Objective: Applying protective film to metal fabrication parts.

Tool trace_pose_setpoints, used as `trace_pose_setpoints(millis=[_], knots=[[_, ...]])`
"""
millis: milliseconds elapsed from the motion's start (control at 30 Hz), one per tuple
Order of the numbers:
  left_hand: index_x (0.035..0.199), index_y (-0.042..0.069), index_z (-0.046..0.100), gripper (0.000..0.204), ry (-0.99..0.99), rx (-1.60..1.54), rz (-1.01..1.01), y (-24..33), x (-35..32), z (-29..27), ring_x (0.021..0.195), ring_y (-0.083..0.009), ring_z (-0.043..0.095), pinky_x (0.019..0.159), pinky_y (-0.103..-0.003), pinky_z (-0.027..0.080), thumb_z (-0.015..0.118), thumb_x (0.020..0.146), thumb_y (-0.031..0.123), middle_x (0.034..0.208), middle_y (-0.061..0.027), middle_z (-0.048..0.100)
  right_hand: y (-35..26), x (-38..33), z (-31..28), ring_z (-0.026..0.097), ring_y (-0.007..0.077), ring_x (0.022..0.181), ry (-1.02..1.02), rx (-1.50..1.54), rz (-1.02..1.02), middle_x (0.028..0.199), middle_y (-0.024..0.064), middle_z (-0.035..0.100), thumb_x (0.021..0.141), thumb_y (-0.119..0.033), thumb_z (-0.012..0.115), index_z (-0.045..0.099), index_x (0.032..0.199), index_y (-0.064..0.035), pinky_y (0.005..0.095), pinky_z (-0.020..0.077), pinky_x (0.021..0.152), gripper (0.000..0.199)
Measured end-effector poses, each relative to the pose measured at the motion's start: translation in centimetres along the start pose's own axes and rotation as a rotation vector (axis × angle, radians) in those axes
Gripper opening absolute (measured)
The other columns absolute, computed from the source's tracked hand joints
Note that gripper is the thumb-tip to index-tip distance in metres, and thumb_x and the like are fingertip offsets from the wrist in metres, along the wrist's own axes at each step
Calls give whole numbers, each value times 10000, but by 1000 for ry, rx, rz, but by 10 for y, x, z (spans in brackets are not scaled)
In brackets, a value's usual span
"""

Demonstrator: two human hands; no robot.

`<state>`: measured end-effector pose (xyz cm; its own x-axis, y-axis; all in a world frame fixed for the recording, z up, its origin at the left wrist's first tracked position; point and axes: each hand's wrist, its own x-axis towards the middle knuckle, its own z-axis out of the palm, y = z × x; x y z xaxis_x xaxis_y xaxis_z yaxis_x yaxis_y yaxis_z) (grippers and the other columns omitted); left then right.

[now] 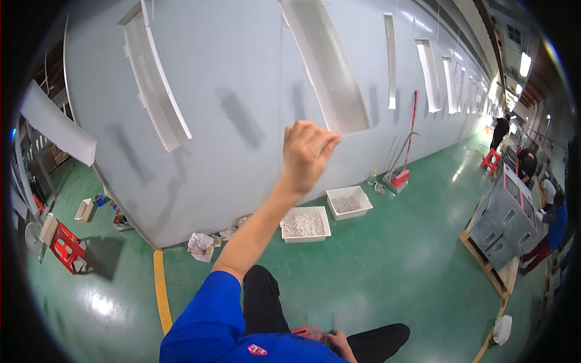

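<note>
My left hand [304,152] is raised in front of the wall, its fingers pinched together. Anything between the fingertips is too small or hidden to make out. Just beyond it hangs a long white channel-shaped panel [330,66], its lower end close to the fingertips; whether they touch cannot be told. Low at my lap, my right hand [342,346] curls at the edge of a clear, grid-patterned thing [319,323], partly hidden by my body. A red surface [302,331] shows beside it.
More white panels [158,85] hang along the grey wall. On the green floor stand two white bins [307,239] [357,213] of small pale pieces, and a red dustpan [399,178]. A red stool [65,248] is at left; grey cabinets [502,224] on a pallet and several people are at right.
</note>
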<state>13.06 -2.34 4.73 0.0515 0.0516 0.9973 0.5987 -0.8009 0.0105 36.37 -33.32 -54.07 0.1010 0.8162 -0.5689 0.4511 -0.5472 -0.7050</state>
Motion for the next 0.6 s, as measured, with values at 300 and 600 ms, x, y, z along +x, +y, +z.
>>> trace_pose_setpoints(millis=[300,600], knots=[[853,119,723,169,87,-146,49,51,6,-44,799,-179,543,748,-325,361,808,713,75,764,36,637,-12,-9,-1,677,193,698,5,44,105,803,127,717,761,-178,730,729,919,52,331,543,662,279],[852,142,755,206,106,-149,-7,66,7,-63,742,-170,519,716,-302,374,820,686,38,728,49,640,-5,-4,3,634,196,685,9,12,-42,787,119,703,794,-212,694,718,926,30,338,509,631,277]])
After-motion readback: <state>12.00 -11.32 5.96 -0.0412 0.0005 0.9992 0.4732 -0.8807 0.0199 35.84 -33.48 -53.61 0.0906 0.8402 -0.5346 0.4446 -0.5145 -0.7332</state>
